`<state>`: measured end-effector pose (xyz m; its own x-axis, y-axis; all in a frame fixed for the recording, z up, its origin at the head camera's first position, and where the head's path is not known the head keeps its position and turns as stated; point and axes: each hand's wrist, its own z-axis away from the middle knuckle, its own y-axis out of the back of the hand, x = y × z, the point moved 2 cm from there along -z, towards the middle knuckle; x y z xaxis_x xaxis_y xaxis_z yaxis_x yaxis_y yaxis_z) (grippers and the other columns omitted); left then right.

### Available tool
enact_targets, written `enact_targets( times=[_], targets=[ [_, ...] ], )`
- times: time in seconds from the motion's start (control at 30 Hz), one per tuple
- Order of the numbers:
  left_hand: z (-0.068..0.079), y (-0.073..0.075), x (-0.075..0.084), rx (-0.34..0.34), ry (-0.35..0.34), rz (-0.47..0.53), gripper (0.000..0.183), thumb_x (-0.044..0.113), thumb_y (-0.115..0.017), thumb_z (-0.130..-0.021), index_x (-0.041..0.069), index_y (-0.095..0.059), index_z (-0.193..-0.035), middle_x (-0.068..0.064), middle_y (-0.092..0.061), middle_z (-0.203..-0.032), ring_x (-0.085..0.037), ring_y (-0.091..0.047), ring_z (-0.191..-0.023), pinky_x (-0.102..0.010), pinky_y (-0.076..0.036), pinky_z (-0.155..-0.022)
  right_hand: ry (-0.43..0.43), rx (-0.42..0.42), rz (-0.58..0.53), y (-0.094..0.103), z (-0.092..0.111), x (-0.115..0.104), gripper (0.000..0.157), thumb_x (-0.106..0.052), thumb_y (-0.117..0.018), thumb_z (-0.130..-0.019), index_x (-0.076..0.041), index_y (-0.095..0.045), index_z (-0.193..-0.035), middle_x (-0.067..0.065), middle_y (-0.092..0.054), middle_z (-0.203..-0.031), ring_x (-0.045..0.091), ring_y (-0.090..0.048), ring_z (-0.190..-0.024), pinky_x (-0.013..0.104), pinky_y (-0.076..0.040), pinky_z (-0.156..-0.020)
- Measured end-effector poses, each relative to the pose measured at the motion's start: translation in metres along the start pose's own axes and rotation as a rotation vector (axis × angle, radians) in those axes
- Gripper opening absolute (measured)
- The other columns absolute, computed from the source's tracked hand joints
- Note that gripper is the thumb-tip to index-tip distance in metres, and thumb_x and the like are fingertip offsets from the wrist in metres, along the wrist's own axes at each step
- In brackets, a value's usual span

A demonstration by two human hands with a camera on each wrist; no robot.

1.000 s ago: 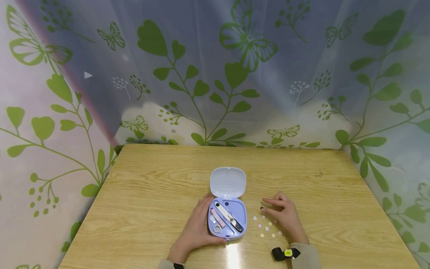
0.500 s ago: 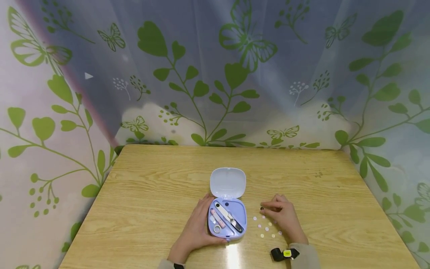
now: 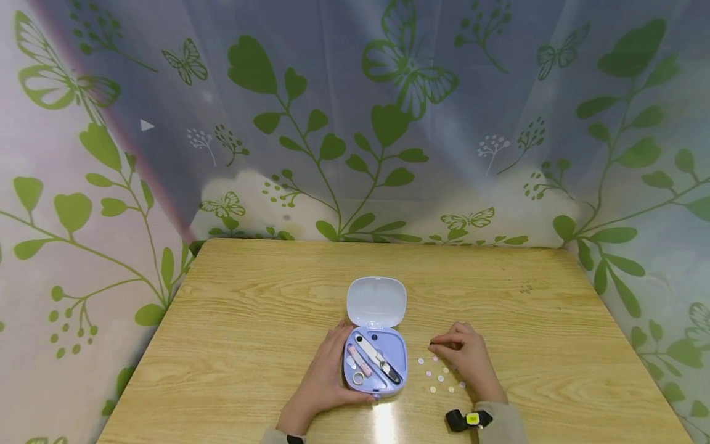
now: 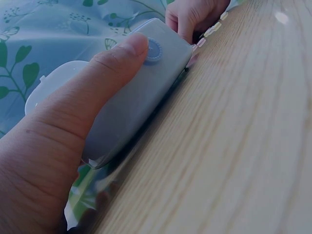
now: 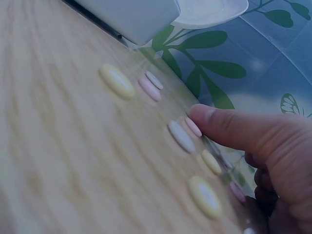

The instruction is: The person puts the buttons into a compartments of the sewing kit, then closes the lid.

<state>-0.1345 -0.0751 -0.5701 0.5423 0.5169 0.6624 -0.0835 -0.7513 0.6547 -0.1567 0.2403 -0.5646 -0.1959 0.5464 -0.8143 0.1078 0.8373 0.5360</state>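
Note:
A periwinkle plastic box [image 3: 403, 348] lies on the table with its white lid [image 3: 377, 300] swung back. In it are a white-and-black tool [image 3: 368, 349], a pink-patterned stick [image 3: 359, 361], a ring [image 3: 358, 377] and a dark button [image 3: 374, 337]. My left hand [image 3: 322, 376] grips the box around its left side; the thumb [image 4: 114, 61] presses the front by the round catch [image 4: 154, 50]. Right of the box, my right hand [image 3: 468, 357] pinches a small black button [image 3: 431, 343] between thumb and index finger. The fingers hide most of it, and it cannot be seen in the right wrist view.
Several small pale buttons [image 3: 440, 378], yellow, pink and white, lie scattered on the wooden table [image 3: 266, 296] between the box and my right hand. A patterned curtain [image 3: 310, 203] hangs behind the table. A black wrist device [image 3: 457, 420] sits at my right sleeve.
My right thumb and index finger have come together from a spread position and now pinch the black button. My left hand and the box have stayed in place.

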Motion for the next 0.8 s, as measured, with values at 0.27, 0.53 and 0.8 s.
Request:
enact_targets(
  times=[0.27, 0.53, 0.8],
  targets=[
    [0.0005, -0.0010, -0.0012, 0.000, 0.008, 0.006, 0.127, 0.069, -0.088, -0.050, 0.020, -0.033, -0.154, 0.005, -0.033, -0.157, -0.025, -0.021, -0.150, -0.048, -0.016, -0.123, 0.003, 0.018, 0.029, -0.0020, 0.0005, 0.0006, 0.015, -0.010, -0.088, -0.073, -0.021, -0.079, -0.076, -0.008, -0.050, -0.069, 0.011, -0.041, -0.071, 0.023, -0.036, -0.059],
    [0.0006, -0.0006, -0.0010, 0.000, 0.017, 0.013, 0.127, 0.069, -0.088, -0.051, 0.021, -0.032, -0.154, 0.005, -0.032, -0.157, -0.025, -0.021, -0.149, -0.048, -0.016, -0.123, 0.027, 0.030, 0.029, -0.0022, -0.0001, -0.0017, 0.015, -0.009, -0.088, -0.072, -0.019, -0.078, -0.075, -0.007, -0.048, -0.067, 0.011, -0.040, -0.069, 0.024, -0.035, -0.058],
    [0.0000, -0.0012, -0.0016, -0.004, 0.019, 0.000, 0.128, 0.071, -0.086, -0.051, 0.020, -0.031, -0.155, 0.002, -0.036, -0.156, -0.026, -0.022, -0.149, -0.049, -0.017, -0.123, -0.011, 0.030, 0.005, -0.0023, -0.0008, -0.0025, 0.017, -0.009, -0.089, -0.071, -0.021, -0.077, -0.074, -0.005, -0.047, -0.067, 0.012, -0.039, -0.070, 0.025, -0.033, -0.059]
  ],
)
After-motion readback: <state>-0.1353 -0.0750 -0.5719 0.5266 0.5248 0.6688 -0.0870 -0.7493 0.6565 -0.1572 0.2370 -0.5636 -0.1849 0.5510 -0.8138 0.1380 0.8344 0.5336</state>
